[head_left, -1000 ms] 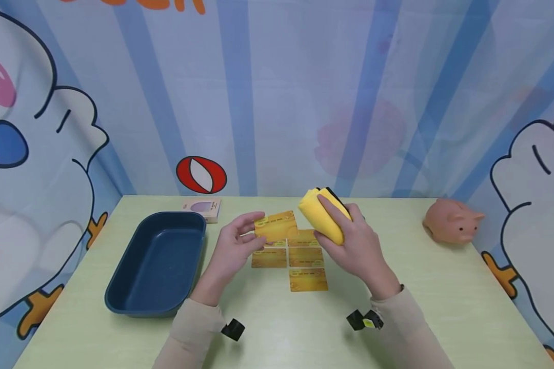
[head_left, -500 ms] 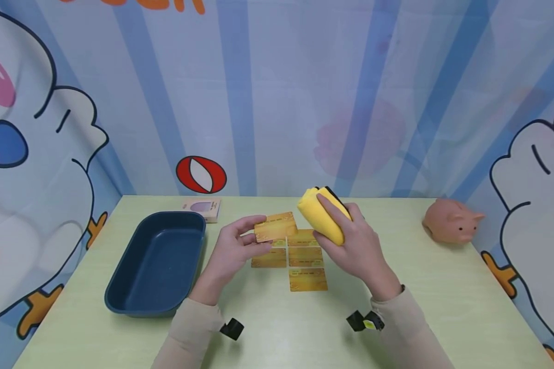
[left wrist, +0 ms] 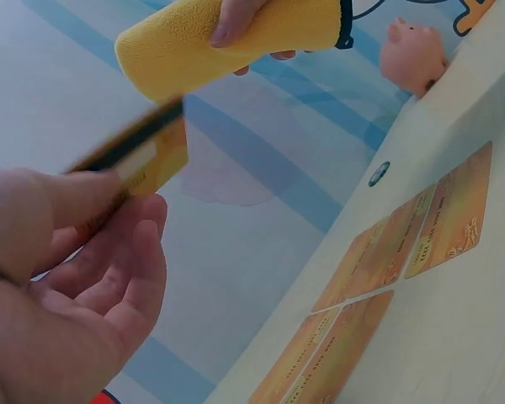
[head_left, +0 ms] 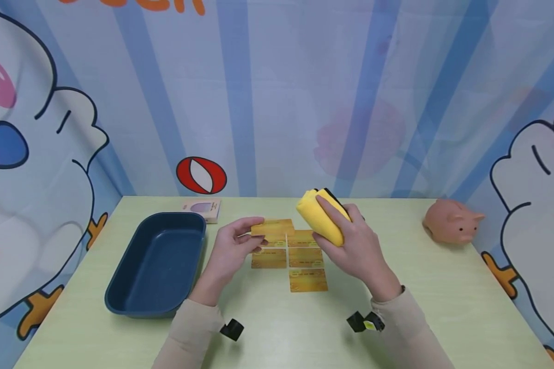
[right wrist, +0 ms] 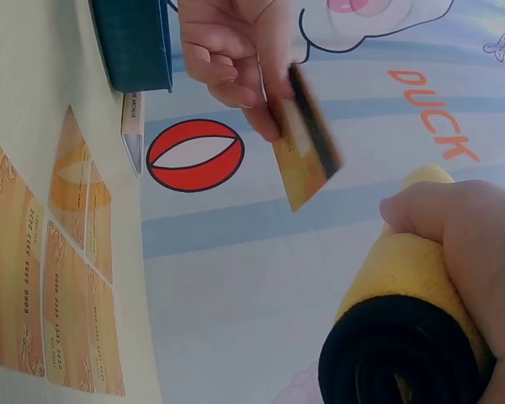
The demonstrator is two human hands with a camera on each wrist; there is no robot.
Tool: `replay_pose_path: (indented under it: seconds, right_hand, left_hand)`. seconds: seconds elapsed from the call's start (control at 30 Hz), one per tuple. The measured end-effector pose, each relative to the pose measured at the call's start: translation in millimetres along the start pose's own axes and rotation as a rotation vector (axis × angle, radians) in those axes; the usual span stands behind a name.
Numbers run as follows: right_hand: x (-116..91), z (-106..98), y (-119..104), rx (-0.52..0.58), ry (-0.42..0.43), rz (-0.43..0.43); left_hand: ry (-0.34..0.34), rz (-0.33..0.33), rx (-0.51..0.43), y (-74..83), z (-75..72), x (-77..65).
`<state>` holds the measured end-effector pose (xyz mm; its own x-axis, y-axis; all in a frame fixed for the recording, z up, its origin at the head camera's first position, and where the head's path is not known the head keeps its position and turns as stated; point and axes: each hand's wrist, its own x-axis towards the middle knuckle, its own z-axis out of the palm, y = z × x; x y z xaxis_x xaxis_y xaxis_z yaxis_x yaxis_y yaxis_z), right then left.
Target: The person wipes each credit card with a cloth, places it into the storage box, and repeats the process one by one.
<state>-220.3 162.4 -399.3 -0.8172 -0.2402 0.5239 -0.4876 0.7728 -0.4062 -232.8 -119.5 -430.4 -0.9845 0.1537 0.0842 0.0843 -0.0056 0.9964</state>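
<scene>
My left hand [head_left: 228,251] pinches a gold bank card [head_left: 273,227] between thumb and fingers, held above the table. In the left wrist view the card's dark magnetic stripe [left wrist: 139,137] faces the camera. To its right, my right hand [head_left: 357,248] grips a rolled yellow cloth [head_left: 317,215] with a dark edge; cloth and card are apart. Below both hands, several more gold cards [head_left: 308,280] lie in two columns on the table, the left column partly hidden by the held card and left fingers.
A deep blue bin [head_left: 159,271] stands on the left of the table. Behind it lies a small pink box [head_left: 205,209]. A pink piggy bank [head_left: 452,221] sits at the far right. A patterned curtain hangs along the table's back edge.
The card in my left hand has tilted flatter and dropped slightly, so its face shows narrower from the head. The right hand with the cloth has barely moved.
</scene>
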Motion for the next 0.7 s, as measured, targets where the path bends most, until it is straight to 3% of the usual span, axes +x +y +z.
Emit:
replay_pose_path:
  seconds: [0.2,0.7]
  right_hand:
    - [0.2,-1.0,-0.7,-0.001,-0.006,0.005]
    - [0.0,-0.3,-0.7,0.007,0.002,-0.008]
  left_hand:
    - [0.052,0.018,0.034,-1.1,0.5,0.5]
    - [0.172,0.006,0.0,-5.3,0.8,3.1]
